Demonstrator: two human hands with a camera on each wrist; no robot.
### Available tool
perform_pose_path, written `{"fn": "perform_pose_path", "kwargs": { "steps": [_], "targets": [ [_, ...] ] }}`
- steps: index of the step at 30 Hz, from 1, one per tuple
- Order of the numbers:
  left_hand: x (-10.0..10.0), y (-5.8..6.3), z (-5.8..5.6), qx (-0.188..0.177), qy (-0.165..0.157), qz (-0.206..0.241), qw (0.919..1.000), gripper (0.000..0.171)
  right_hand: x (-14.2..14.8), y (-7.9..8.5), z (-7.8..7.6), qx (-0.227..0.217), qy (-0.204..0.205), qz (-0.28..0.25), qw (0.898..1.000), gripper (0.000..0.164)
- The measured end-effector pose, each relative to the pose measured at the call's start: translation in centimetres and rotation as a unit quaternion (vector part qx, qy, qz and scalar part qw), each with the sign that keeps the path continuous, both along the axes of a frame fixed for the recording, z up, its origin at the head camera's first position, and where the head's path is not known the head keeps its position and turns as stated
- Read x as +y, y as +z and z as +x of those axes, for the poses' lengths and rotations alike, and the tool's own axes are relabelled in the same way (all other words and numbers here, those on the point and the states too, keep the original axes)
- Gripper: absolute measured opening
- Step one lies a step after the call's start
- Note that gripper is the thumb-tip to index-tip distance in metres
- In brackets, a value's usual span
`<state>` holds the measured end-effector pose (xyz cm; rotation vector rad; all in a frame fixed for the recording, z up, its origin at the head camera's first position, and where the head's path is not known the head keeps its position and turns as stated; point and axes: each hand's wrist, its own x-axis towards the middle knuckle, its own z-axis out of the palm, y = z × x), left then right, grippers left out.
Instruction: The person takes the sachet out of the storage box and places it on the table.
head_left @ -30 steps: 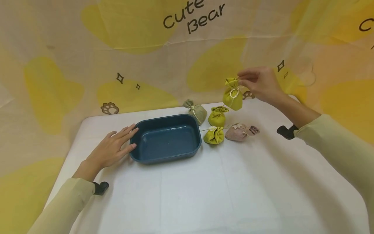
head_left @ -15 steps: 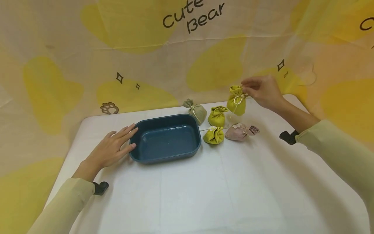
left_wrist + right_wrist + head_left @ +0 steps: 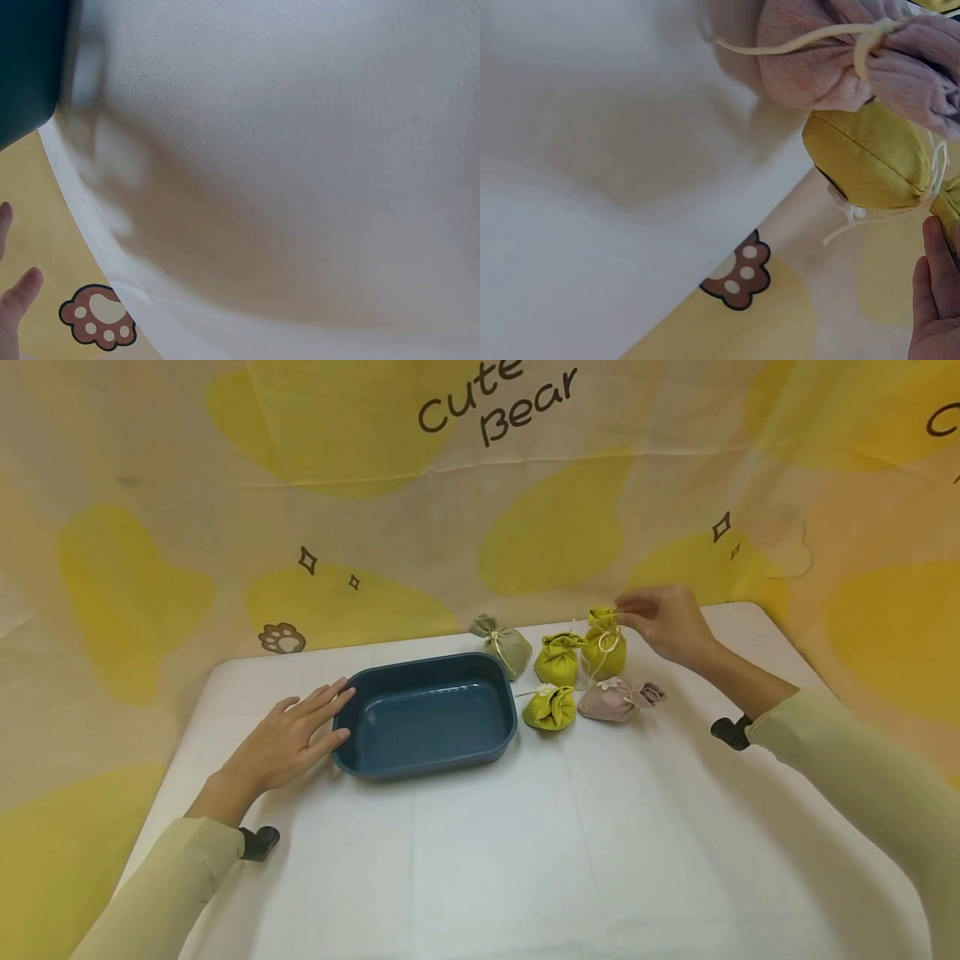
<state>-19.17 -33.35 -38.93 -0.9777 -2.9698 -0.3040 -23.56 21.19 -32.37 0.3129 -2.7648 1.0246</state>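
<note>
- The right hand point(image 3: 663, 622) pinches the gathered top of a yellow-green pouch point(image 3: 604, 643) between thumb and fingertips; in the right wrist view the same pouch point(image 3: 874, 161) shows beside the fingers point(image 3: 934, 285).
- A second ago that pouch hung high in the air above the others; now it is down at the table point(image 3: 487, 860), just beside a second yellow-green pouch point(image 3: 558, 658). Whether its base already touches the cloth cannot be told.
- Judged from this, the pouch is being lowered back among its group, not carried toward the tray.
- The left hand point(image 3: 288, 743) lies flat with its fingers straight and relaxed, fingertips against the left rim of the blue tray point(image 3: 352, 760), as it did a second ago; it holds nothing.
- The tray is the only container, and nothing lies in it; its floor is bare.
- To its right, apart from it, lie the other pouches: a third yellow-green pouch point(image 3: 549, 707) nearest the tray, a pink pouch point(image 3: 618, 697) on its side, and a grey-green pouch point(image 3: 504, 643) behind the tray's far corner.
</note>
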Motion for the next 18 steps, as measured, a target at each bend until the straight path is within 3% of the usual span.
{"fn": "perform_pose_path", "kwargs": {
  "steps": [10, 14, 18],
  "targets": [
    [0.1, 0.1, 0.0, 0.003, -0.005, 0.005, 1.0, 0.063, 0.3, -0.9, 0.3, -0.013, 0.052, 0.02, 0.998, 0.023],
    [0.1, 0.2, 0.0, 0.0, -0.009, 0.006, 0.9999, 0.063, 0.6, -0.5, 0.5, -0.027, 0.059, 0.061, 0.996, 0.029],
    [0.4, 0.6, -0.2, -0.007, 0.002, 0.026, 0.9996, 0.062, 1.1, 0.1, 0.6, -0.026, 0.036, 0.12, 0.992, 0.042]
  ]
}}
